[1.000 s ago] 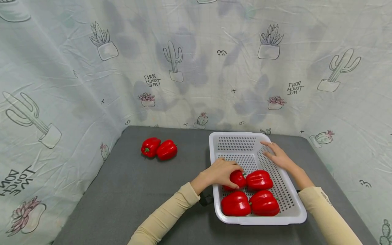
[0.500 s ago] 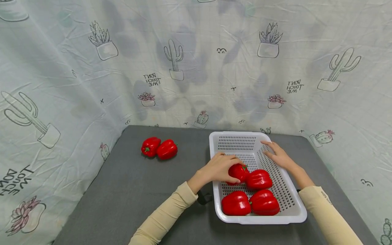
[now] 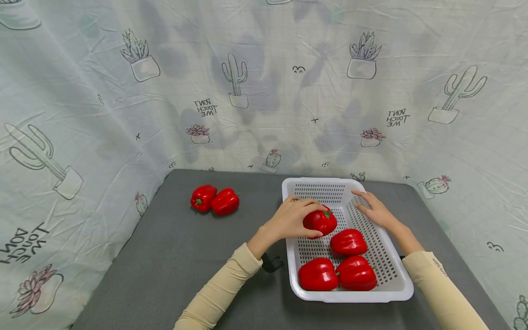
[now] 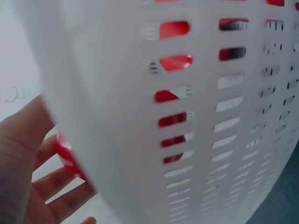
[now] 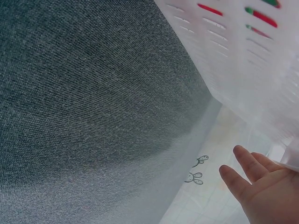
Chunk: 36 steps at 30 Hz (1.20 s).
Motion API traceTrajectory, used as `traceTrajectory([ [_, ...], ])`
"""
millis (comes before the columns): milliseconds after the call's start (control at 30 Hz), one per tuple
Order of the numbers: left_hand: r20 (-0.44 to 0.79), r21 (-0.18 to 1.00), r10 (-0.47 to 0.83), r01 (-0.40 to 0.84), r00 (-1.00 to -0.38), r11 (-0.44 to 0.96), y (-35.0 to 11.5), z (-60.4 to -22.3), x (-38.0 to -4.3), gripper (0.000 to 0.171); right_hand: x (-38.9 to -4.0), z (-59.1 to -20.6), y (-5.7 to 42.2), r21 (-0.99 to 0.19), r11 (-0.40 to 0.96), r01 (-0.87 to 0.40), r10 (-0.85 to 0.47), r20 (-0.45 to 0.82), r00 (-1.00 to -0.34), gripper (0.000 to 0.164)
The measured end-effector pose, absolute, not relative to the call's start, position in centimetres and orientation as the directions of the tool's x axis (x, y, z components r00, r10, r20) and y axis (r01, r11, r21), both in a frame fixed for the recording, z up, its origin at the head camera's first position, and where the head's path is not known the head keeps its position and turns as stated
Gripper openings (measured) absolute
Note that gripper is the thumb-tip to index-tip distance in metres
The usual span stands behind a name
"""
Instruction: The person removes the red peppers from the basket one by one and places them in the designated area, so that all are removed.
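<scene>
In the head view my left hand [image 3: 294,219] grips a red bell pepper [image 3: 321,221], thumb below and fingers over the top, above the left side of a white perforated basket [image 3: 344,297]. Part of that bell pepper [image 4: 69,156] shows past the basket rim in the left wrist view. Another bell pepper [image 3: 349,242] lies in the basket, with a bell pepper [image 3: 317,274] and a bell pepper [image 3: 356,273] at its near end. At the basket's right rim rests my right hand [image 3: 377,213], fingers extended; the right wrist view shows its fingers [image 5: 250,164] spread beside the basket wall.
Two bell peppers, one on the left [image 3: 203,198] and one on the right [image 3: 225,201], lie touching at the back left of the grey table [image 3: 185,256]. A cactus-print curtain [image 3: 264,82] hangs behind and along both sides of the table.
My left hand has lifted the gripped bell pepper and carried it toward the far end of the basket, away from the other bell peppers. The right hand has stayed in place.
</scene>
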<state>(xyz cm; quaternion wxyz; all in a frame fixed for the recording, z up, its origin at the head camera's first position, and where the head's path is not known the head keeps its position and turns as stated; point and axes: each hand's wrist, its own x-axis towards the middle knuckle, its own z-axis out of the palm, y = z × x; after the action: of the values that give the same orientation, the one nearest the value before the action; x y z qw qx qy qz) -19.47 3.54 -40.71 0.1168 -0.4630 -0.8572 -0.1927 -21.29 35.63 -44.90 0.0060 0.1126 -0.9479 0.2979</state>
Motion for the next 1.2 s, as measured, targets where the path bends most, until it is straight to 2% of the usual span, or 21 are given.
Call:
traceTrajectory([
  [267,0.479,0.208,0.692,0.836,-0.54,0.508,2.4,-39.7,-19.9,0.054,-21.2,-44.8,35.6,-0.568,0.795,-0.215,-0.212,0.072,-0.975,0.049],
  [433,0.512,0.241,0.646,0.817,-0.566,0.525,1.4,-39.0,-20.2,0.055,-21.2,-44.9,35.6,-0.562,0.8,-0.209,-0.207,0.069,-0.976,0.049],
  [1033,0.571,0.321,0.531,0.765,-0.626,0.558,-2.7,-38.4,-22.0,0.057,-21.2,-45.0,35.7,-0.565,0.797,-0.215,-0.21,0.075,-0.975,0.048],
  [1200,0.56,0.349,0.5,0.735,-0.661,0.58,-3.8,-38.7,-22.4,0.056,-21.2,-44.9,35.6,-0.561,0.8,-0.213,-0.207,0.074,-0.976,0.049],
])
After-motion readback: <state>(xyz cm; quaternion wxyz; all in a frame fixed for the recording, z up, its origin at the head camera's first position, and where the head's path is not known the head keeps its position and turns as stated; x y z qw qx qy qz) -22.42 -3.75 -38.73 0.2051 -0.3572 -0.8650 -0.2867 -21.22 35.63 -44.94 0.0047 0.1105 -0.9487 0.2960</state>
